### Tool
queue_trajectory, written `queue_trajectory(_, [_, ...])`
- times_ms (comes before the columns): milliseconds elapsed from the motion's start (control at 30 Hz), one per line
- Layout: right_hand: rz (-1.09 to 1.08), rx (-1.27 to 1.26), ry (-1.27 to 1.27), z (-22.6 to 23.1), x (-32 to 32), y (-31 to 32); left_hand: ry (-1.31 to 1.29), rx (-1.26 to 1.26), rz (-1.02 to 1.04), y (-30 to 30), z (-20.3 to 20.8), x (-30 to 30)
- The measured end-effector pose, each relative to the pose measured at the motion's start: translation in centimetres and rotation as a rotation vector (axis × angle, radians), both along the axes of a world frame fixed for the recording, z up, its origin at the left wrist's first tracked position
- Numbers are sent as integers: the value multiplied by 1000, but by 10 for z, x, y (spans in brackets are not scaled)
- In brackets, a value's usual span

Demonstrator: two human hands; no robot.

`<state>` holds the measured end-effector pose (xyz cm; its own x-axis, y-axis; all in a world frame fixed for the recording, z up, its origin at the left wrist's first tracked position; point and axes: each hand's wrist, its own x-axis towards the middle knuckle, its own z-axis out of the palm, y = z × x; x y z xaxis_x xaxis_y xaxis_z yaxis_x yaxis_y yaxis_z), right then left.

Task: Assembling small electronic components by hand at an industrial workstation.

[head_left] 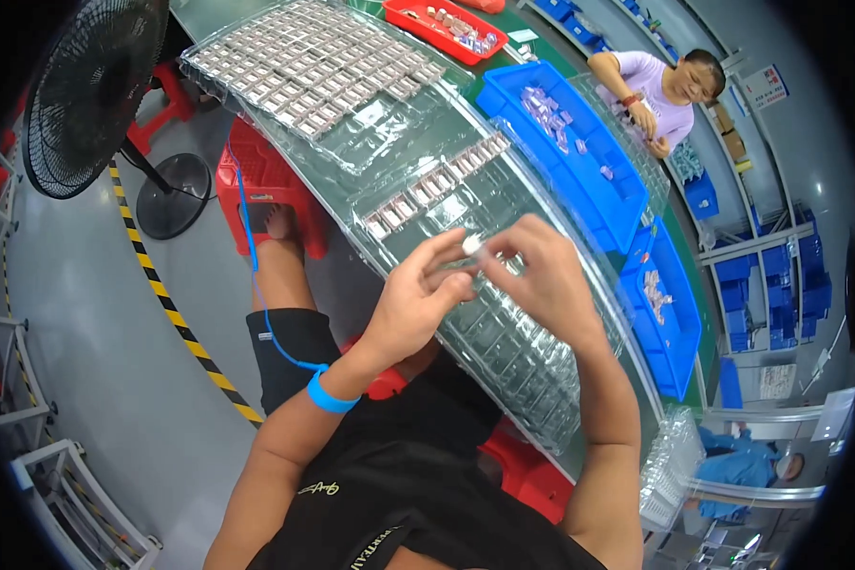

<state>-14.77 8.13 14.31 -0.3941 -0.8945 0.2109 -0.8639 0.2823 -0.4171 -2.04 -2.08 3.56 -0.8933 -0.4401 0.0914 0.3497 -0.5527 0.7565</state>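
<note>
Over the workbench, my left hand (418,299) and my right hand (541,280) meet, fingertips curled in close to each other. A small whitish piece (472,246) shows between them, too small and blurred to name. Both hands seem to pinch it. Under and beyond them lies a clear plastic blister tray (465,204). Rows of small boxy parts (432,187) with pale tops fill some of its pockets. Nearer my body, below my right hand, clear trays with bare pockets (522,351) lie on the bench. A blue wrist strap (332,391) with a cord circles my left wrist.
A large tray full of similar parts (309,66) covers the bench's far left. Blue bins (579,180) (670,351) and a red bin (446,43) hold small pieces. Across the bench works another person (660,95). A red stool (266,180) and a black fan (90,90) stand left.
</note>
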Motion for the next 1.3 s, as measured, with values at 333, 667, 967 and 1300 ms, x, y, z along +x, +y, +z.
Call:
queue_trajectory(333, [-140, -72, -372, 2, 7, 46, 59, -17, -162, 26, -5, 6])
queue_trajectory(667, [-110, -40, -557, -16, 15, 47, 41, -12, -142, 33, -8, 16])
queue_trajectory(967, [3, -55, -454, -17, 13, 68, 53, -54, -39, 40, -10, 12])
queue_trajectory(1300, [-91, -227, -131, -27, 41, 46, -44, -328, 135, 47, -10, 14])
